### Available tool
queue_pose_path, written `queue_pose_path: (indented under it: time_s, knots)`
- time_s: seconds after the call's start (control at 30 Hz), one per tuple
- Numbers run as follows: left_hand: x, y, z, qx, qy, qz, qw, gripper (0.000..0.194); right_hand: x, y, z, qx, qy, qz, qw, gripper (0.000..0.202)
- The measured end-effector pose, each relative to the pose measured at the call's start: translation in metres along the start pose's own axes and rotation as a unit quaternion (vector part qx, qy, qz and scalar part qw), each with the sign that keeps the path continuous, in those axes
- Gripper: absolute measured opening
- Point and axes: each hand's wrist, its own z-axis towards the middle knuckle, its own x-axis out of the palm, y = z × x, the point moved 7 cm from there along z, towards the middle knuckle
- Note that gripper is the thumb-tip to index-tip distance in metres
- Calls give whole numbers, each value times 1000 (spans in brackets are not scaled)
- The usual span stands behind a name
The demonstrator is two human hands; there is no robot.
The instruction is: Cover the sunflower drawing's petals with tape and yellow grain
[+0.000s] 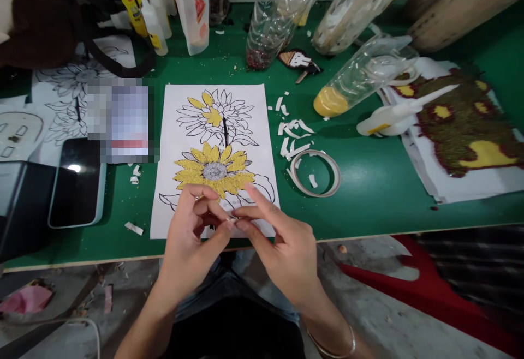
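Note:
Above the lower edge of a white paper sheet [167,130], my left hand [194,244] and my right hand [286,247] meet fingertip to fingertip. Both are closed in a pinch on a tiny whitish scrap [231,220], mostly hidden by the fingers. My right index finger sticks out forward, over the drawing. Printed on the sheet are two outlined flowers; the lower flower [190,171] has petals covered in yellow grains, while the upper flower [241,111] is yellow on only a few petals. Part of the lower drawing is hidden behind my hands.
Right of the sheet lie torn white paper strips [289,149] and a roll of tape [335,176]. Beyond are a bottle with yellow grains [331,101], a white glue bottle [382,121] and a finished-looking grain picture [458,124]. A phone [77,184] lies on the left.

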Motion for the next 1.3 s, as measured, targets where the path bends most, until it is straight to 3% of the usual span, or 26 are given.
queue_pose_path:
  time_s: [0.2, 0.37, 0.67, 0.9, 1.07, 1.3]
  knots:
    - [0, 0, -3, 7, 13, 49, 999, 28, 3, 2, 4, -29, 45, -16, 998, 25]
    - [1, -1, -2, 12, 19, 51, 998, 28, 2, 7, 4, -63, 34, -12, 997, 27]
    - [7, 4, 0, -9, 42, -105, 994, 24, 5, 14, -4, -110, -28, 86, 990, 23]
    - [7, 11, 0, -52, 29, -195, 979, 29, 12, 15, -6, -136, -38, 85, 986, 23]
    - [7, 6, 3, -53, 17, -209, 976, 30, 14, 9, -9, -120, -44, 106, 986, 23]
    - [-9, 6, 8, -49, -21, -162, 985, 28, 6, 1, -8, -53, -38, 165, 984, 23]
